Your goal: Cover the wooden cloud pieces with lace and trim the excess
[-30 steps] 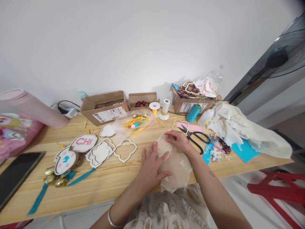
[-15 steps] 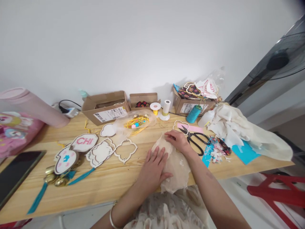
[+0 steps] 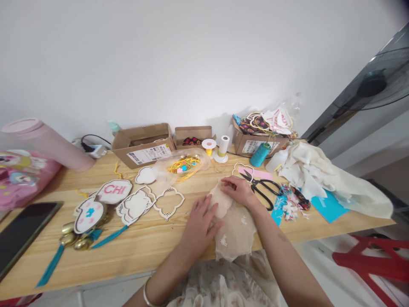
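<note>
Sheer cream fabric (image 3: 237, 233) lies bunched on our pine desk (image 3: 134, 256), close to the front edge, with small white embroidered flowers showing. Our left hand (image 3: 201, 226) presses against its left side, fingers spread, grip released, a silver bangle (image 3: 147, 294) at the wrist. Our right hand (image 3: 238, 190) rests on the fabric's upper fold, fingers lightly curved, grip also released, nothing clenched.

Just beyond the right hand lie black-handled scissors (image 3: 262, 189), blades toward a wooden frame cutout (image 3: 241, 169) and a pink strip (image 3: 263, 174). Farther right, a heap of cream cloth (image 3: 306, 170) spills beside colored scraps (image 3: 291, 202) and a teal card (image 3: 329, 204).

To our left stand an open wooden frame (image 3: 169, 204), a plaque lettered "CHI" (image 3: 113, 190), and brass bells (image 3: 75, 241) with teal tassels (image 3: 51, 264). A clear bag of yellow cord (image 3: 183, 167) sits toward the back, near cardboard boxes (image 3: 143, 146) and a teal thread cone (image 3: 260, 154). A pink tumbler (image 3: 47, 149) lies tilted at the far left, above a dark tablet (image 3: 25, 234).
</note>
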Motion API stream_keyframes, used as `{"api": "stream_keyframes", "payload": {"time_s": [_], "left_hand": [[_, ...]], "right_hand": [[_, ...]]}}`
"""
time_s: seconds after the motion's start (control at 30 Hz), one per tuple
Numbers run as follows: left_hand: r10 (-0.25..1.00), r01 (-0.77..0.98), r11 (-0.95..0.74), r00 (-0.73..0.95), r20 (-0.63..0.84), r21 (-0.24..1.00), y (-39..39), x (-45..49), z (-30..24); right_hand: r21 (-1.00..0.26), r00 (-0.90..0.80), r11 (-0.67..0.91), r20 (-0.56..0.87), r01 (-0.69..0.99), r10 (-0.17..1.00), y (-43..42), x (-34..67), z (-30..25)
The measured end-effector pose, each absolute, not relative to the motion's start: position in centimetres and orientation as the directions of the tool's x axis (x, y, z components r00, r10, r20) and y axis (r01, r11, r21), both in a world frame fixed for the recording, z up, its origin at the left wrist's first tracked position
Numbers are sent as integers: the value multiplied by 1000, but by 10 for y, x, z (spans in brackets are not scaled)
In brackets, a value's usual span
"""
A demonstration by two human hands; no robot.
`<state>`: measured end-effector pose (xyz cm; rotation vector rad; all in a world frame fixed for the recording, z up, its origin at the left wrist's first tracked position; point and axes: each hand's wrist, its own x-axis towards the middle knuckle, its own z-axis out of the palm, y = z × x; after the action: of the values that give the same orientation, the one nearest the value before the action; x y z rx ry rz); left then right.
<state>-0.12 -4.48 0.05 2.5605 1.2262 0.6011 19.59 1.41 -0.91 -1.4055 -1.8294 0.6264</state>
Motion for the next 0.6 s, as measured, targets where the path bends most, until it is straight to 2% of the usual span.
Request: {"api": "stream_keyframes", "payload": {"time_s": [0.1,0.2,0.47,0.6], "left_hand": [[862,754,-505,417,287,421,-37,-8,2],[913,819,-406,343,221,406,-28,-16,3],[932,844,-347,358,53,409,-17,-18,3],[927,829,-354,374,42,432,-16,-10,10]], "right_hand": [[-751,-160,289,241,594,957,15,196,-11],[-755,-176,292,233,587,957,15,196,-12],[-764,-185,293,227,575,956,15,195,-16],[-774,-176,286,225,566,958,13,195,-14]]}}
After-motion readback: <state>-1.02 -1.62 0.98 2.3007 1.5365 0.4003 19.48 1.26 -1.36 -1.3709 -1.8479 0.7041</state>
